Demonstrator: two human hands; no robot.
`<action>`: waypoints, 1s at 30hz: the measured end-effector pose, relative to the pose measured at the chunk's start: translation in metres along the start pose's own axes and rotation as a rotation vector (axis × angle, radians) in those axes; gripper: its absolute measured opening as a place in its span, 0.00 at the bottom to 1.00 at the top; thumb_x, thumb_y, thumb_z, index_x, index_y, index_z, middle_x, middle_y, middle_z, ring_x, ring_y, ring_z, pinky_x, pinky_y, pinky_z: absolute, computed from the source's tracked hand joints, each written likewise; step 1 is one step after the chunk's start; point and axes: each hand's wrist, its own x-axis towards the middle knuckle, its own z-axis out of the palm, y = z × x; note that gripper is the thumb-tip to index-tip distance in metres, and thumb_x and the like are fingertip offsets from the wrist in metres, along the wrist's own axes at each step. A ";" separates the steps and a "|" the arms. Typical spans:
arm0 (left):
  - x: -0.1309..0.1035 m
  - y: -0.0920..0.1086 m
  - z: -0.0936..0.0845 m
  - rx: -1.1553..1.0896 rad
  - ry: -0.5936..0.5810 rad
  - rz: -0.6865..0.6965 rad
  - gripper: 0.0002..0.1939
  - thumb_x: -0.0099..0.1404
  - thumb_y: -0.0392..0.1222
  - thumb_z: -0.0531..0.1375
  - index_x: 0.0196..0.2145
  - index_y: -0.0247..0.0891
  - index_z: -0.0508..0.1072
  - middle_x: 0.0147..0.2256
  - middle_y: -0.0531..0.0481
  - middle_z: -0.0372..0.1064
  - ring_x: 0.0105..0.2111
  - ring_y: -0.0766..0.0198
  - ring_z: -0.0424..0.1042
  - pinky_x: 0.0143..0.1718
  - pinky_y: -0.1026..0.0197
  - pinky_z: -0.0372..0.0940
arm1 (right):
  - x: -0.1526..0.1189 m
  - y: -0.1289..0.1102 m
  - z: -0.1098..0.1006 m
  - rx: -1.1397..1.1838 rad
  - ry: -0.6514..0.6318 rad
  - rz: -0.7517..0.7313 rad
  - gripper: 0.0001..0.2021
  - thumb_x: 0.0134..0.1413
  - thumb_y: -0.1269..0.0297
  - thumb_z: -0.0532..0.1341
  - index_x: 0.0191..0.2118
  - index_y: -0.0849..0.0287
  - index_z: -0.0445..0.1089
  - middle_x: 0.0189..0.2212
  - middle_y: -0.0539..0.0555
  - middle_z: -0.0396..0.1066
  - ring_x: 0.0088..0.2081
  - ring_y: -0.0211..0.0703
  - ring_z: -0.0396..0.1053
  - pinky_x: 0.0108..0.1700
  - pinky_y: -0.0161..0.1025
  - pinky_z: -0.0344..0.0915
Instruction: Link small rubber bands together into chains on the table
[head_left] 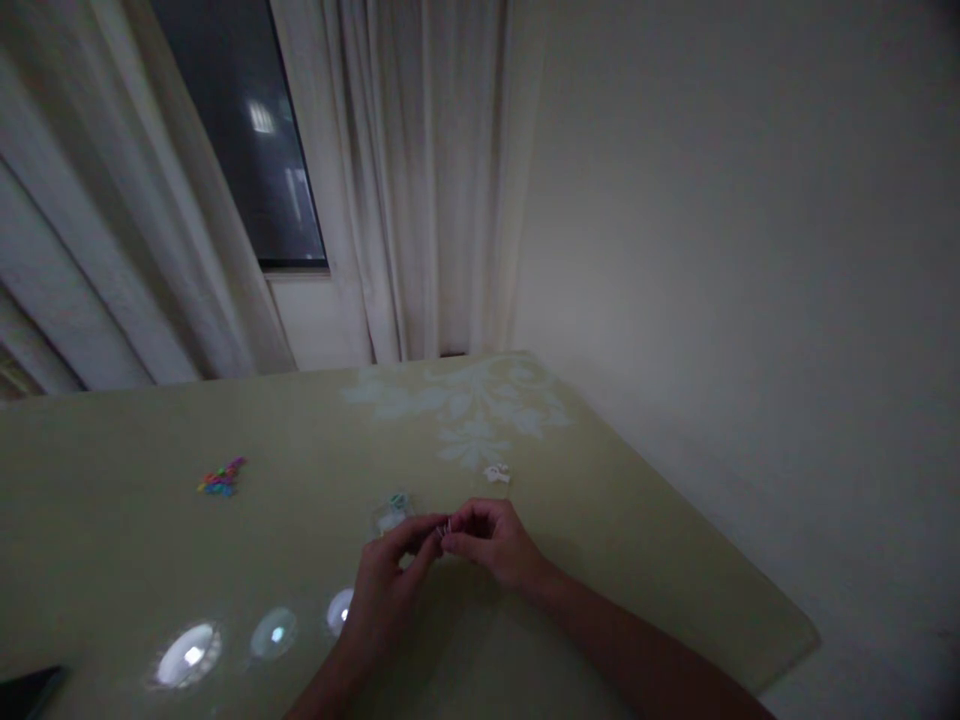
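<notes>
My left hand [390,580] and my right hand [501,545] meet over the table, both closed in a pinch. Between their fingertips is a small pale, thin-pronged piece [444,530]; its kind is too small to make out. Just beyond my left hand lies a clear packet or case [393,512] with something green and white in it, partly hidden by the fingers. A little white piece [496,473] rests beyond my right hand.
A pile of small multicoloured pieces [222,478] lies farther left on the glossy table [300,440]. At the lower left corner is a dark flat object [30,690]. Curtains [420,180] and a wall [712,250] border the table. Round lights reflect in its surface.
</notes>
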 end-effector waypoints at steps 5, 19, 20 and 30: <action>0.000 -0.009 0.000 -0.084 -0.013 0.027 0.13 0.68 0.49 0.64 0.45 0.43 0.85 0.37 0.45 0.84 0.34 0.57 0.82 0.36 0.60 0.76 | 0.000 -0.002 0.000 0.029 -0.024 -0.021 0.21 0.39 0.48 0.78 0.29 0.60 0.75 0.28 0.52 0.77 0.33 0.43 0.77 0.41 0.41 0.71; 0.001 -0.008 0.001 -0.072 -0.012 -0.061 0.13 0.67 0.52 0.64 0.40 0.40 0.82 0.33 0.46 0.82 0.33 0.57 0.81 0.36 0.59 0.75 | -0.003 -0.008 -0.003 -0.145 0.041 -0.069 0.20 0.39 0.48 0.78 0.29 0.59 0.78 0.25 0.49 0.74 0.28 0.39 0.68 0.34 0.37 0.64; 0.001 -0.007 0.000 -0.068 -0.015 -0.061 0.13 0.67 0.51 0.64 0.40 0.40 0.82 0.33 0.46 0.82 0.34 0.57 0.81 0.37 0.58 0.75 | -0.003 -0.008 -0.003 -0.187 0.051 -0.087 0.19 0.41 0.48 0.78 0.29 0.59 0.79 0.25 0.49 0.74 0.28 0.38 0.67 0.33 0.37 0.63; 0.004 -0.002 -0.002 -0.066 -0.033 0.119 0.11 0.68 0.48 0.64 0.41 0.44 0.85 0.35 0.46 0.83 0.33 0.58 0.81 0.35 0.60 0.75 | -0.004 -0.009 -0.005 -0.314 0.071 -0.166 0.18 0.44 0.47 0.76 0.28 0.58 0.79 0.23 0.50 0.73 0.26 0.38 0.64 0.30 0.37 0.60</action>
